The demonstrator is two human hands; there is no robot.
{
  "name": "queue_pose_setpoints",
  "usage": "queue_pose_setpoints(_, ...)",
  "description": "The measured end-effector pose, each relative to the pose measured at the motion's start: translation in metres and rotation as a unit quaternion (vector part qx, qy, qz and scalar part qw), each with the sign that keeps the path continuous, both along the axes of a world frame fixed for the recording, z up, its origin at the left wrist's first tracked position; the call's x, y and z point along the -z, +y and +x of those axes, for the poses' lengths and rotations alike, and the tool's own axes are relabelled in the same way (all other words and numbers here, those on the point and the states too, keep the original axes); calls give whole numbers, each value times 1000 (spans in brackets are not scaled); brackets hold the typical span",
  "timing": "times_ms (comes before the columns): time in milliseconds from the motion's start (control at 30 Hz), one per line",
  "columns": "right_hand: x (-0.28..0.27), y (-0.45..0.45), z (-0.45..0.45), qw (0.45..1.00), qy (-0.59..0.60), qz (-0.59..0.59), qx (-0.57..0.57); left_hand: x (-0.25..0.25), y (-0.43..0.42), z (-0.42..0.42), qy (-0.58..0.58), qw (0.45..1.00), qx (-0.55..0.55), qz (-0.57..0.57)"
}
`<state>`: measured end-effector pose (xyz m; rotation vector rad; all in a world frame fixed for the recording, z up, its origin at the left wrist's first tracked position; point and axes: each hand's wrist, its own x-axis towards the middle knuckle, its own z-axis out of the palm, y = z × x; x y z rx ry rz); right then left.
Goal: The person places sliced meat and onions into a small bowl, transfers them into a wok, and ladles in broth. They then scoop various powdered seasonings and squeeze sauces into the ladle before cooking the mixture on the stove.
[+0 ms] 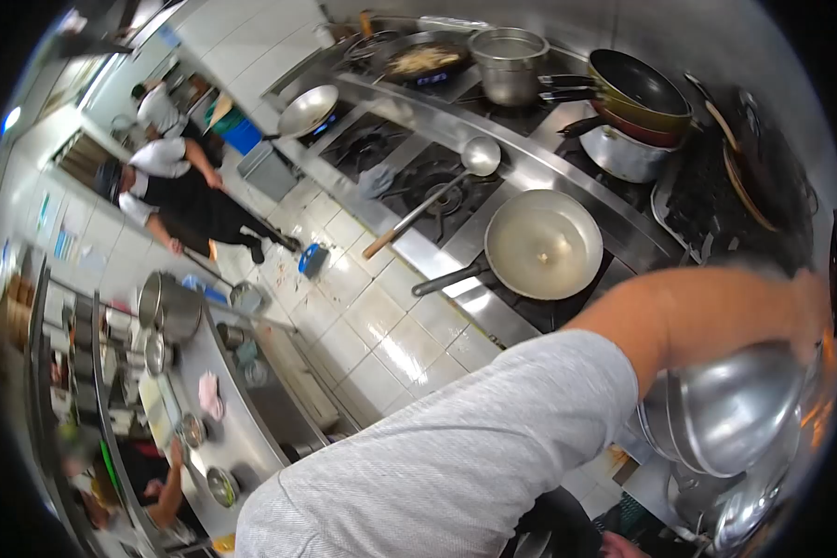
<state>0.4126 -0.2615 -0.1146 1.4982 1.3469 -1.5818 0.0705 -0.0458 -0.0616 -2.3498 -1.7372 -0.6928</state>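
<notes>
My left arm, in a grey sleeve, stretches across the view to the right edge. There my left hand is smeared, and its fingers cannot be made out. Just below the forearm are large shiny metal bowls; whether the hand touches them is unclear. Orange flame-like light shows beside them. At the bottom edge a small part of my right hand appears, its fingers hidden. A frying pan with a shallow layer of liquid and a small pale lump sits on the stove, near my left forearm.
A ladle lies across a burner. Behind are a steel pot, stacked pans, a small pan and a pan of food. One person sweeps the tiled floor; others work farther off. A steel counter stands at left.
</notes>
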Motion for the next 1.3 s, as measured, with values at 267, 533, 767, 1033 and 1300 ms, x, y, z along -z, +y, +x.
queue_pose_setpoints(267, 43, -62, -5, 887, 158, 278, -335, 92, -152, 62, -131, 982, -35, 134)
queue_pose_setpoints(533, 100, -92, -25, 835, 103, 315, -440, 342, -614, 47, -212, 790, -339, -465)
queue_pose_setpoints(767, 308, -39, -69, 720, 139, 291, -615, 360, -862, 76, -416, 518, -442, -603)
queue_pose_setpoints(1033, 152, -331, -373, 626, 338, 322, -624, 396, -930, 13, -495, 662, -498, -263)
queue_pose_setpoints(1300, 161, -500, -494, 486, 388, 211, -754, 329, -1104, -18, -479, 446, -732, -189)
